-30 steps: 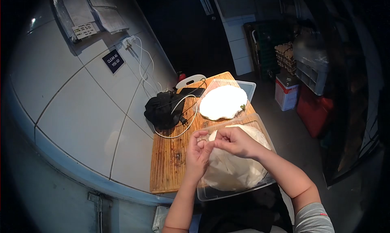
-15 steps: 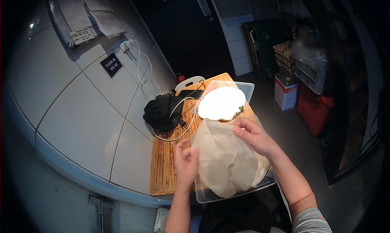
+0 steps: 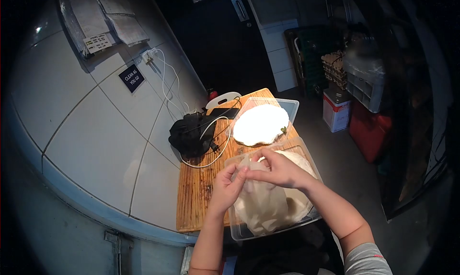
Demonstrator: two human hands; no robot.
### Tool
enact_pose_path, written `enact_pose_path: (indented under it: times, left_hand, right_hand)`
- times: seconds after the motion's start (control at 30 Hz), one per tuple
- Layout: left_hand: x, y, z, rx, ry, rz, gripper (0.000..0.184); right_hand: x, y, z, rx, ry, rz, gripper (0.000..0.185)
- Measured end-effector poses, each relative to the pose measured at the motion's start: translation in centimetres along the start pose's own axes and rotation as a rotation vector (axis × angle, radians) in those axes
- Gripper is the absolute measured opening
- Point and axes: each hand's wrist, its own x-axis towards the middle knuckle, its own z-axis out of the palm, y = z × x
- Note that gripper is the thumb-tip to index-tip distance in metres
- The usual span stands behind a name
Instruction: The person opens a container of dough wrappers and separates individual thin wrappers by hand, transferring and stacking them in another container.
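Observation:
A thin, limp, pale sheet [image 3: 263, 205], like a round dough wrapper, hangs in folds over a clear plastic container [image 3: 314, 169]. My left hand [image 3: 227, 187] pinches its upper edge between thumb and fingers. Close beside it, my right hand [image 3: 280, 170] pinches the same edge, with the fingertips of both hands almost touching. More pale round sheets [image 3: 298, 198] lie in the container beneath, partly hidden by the held one and my right arm. Just beyond lies a brightly lit white round stack [image 3: 261, 124], with a small green leafy bit [image 3: 283, 130] at its right edge.
The wooden table [image 3: 191, 203] also bears a black bag [image 3: 189, 133], a white cable [image 3: 206, 165], a dark flat device [image 3: 225, 113] and a second clear container [image 3: 292, 105]. A tiled wall [image 3: 91, 131] stands left. Crates and a white-red tin [image 3: 336, 111] stand on the right.
The sheet, spread wide before, now hangs gathered and narrower. My right hand has moved left and my left hand has come up to it, taking hold of the edge.

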Motion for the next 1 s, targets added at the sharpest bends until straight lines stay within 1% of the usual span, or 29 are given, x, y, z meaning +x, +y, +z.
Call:
enact_pose_path:
  times: [0.03,0.07,0.17,0.23,0.27,0.4,0.47,0.5,0.57,0.6,0.67,0.7,0.73,0.77,0.8,0.83,0.9,0.93,1.0]
  left_hand:
    - [-0.1,0.1,0.0,0.044,0.01,0.029,0.019]
    - [-0.2,0.4,0.1,0.093,0.064,0.061,0.019]
    - [-0.3,0.9,0.0,0.213,0.227,0.158,0.022]
    - [-0.2,0.2,-0.9,0.257,0.328,0.216,0.022]
    - [-0.5,-0.2,-1.7,0.276,0.321,0.174,0.021]
    - [-0.8,-1.6,-2.0,0.155,0.458,0.187,0.024]
    - [-1.2,-2.4,-1.9,0.151,0.494,0.173,0.024]
    - [-1.3,-2.7,-1.8,0.111,0.466,0.158,0.022]
    - [-1.4,-3.0,-1.7,0.033,0.409,0.127,0.02]
    - [-1.3,-2.6,-1.6,-0.032,0.344,0.085,0.018]
    - [-0.8,-1.2,-1.4,-0.161,0.218,0.0,0.018]
    - [-0.4,-0.4,-1.3,-0.123,0.148,-0.033,0.019]
    - [0.0,0.3,-1.1,-0.085,0.079,-0.066,0.02]
    - [0.3,0.8,-1.0,-0.048,0.01,-0.098,0.022]
    - [0.4,0.9,-1.1,0.068,-0.057,-0.107,0.025]
    - [0.6,1.1,-1.1,0.069,-0.062,-0.11,0.025]
    - [0.8,1.4,-0.7,0.067,-0.076,-0.122,0.024]
    - [0.7,1.3,-0.5,0.05,-0.089,-0.089,0.025]
    - [0.6,1.0,-0.1,0.015,-0.114,-0.023,0.025]
  right_hand:
    - [0.2,-0.3,0.3,-0.095,0.015,0.0,0.036]
    - [0.4,-0.4,0.5,-0.19,0.03,0.0,0.037]
    - [1.2,1.9,0.4,0.06,0.0,-0.035,0.027]
    - [0.8,1.6,-0.7,-0.027,0.103,-0.069,0.028]
    - [0.6,1.5,-1.3,-0.069,0.155,-0.084,0.029]
    - [-0.1,1.5,-3.1,-0.114,0.235,0.011,0.025]
    - [-0.3,1.8,-3.6,-0.049,0.246,0.021,0.025]
    - [-0.4,1.9,-3.6,-0.015,0.251,0.027,0.025]
    - [-0.5,1.9,-3.4,0.088,0.196,-0.046,0.025]
    - [-0.5,1.9,-3.1,0.142,0.169,-0.082,0.025]
    - [-0.3,1.3,-2.2,0.094,0.085,-0.127,0.025]
    - [-0.3,1.0,-1.7,0.069,0.041,-0.151,0.025]
    - [-0.3,1.1,-1.3,0.08,-0.014,-0.093,0.025]
    - [-0.3,1.1,-1.1,0.056,-0.004,-0.13,0.026]
    - [-0.3,1.1,-1.0,0.03,0.008,-0.168,0.026]
    - [-0.3,1.1,-0.9,0.004,0.022,-0.205,0.027]
    - [-0.2,0.9,-1.0,0.195,0.025,-0.145,0.029]
    - [-0.1,0.8,-1.0,0.291,0.029,-0.112,0.03]
    - [0.2,0.4,-0.7,0.104,0.04,-0.066,0.031]
